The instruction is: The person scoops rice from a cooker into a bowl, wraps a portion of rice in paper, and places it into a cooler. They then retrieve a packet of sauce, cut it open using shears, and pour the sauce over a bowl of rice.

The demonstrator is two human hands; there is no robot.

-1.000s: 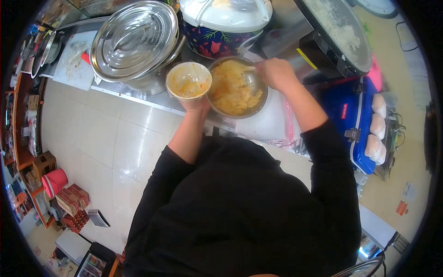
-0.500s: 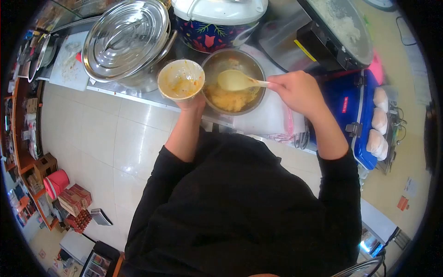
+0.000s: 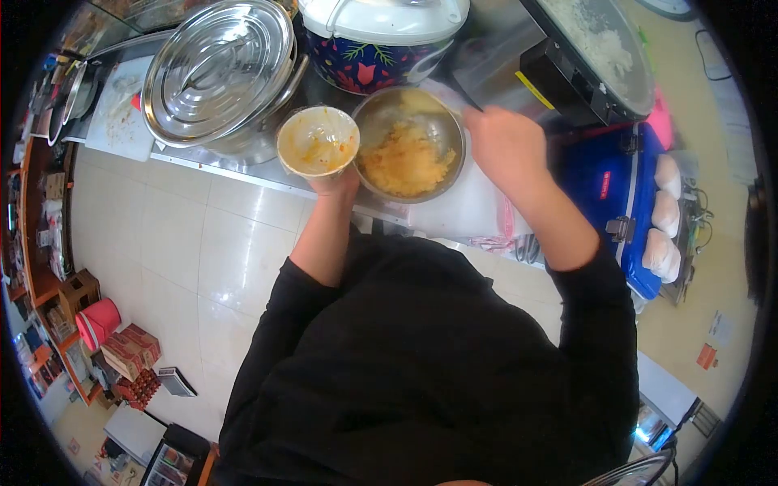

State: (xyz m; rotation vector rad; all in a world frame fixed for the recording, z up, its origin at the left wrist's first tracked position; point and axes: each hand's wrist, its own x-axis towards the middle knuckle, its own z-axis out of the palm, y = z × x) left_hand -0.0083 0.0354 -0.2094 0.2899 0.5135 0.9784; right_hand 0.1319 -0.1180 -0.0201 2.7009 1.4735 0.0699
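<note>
My left hand [image 3: 337, 185] is closed around a white paper bowl [image 3: 318, 141], holding it from below beside the metal mixing bowl. Orange and yellow smears cover the paper bowl's inside. In the metal mixing bowl [image 3: 459, 166] lies a mound of orange-yellow food, seemingly rice [image 3: 405, 162]. My right hand [image 3: 509, 147] grips the handle of a pale spoon [image 3: 417, 101]. The spoon's head is blurred and lies at the far rim of the mixing bowl, above the food.
A lidded steel pot [image 3: 219, 77] stands at the left, near a white cutting board [image 3: 120, 109]. Behind the bowl is a floral rice container [image 3: 365, 61]. To the right are a cooker with white rice [image 3: 587, 40] and a blue cooler box [image 3: 596, 190].
My right hand has moved up slightly, taking the spoon from the middle of the mixing bowl to its far rim. More of the food shows. The paper bowl stays nearly still.
</note>
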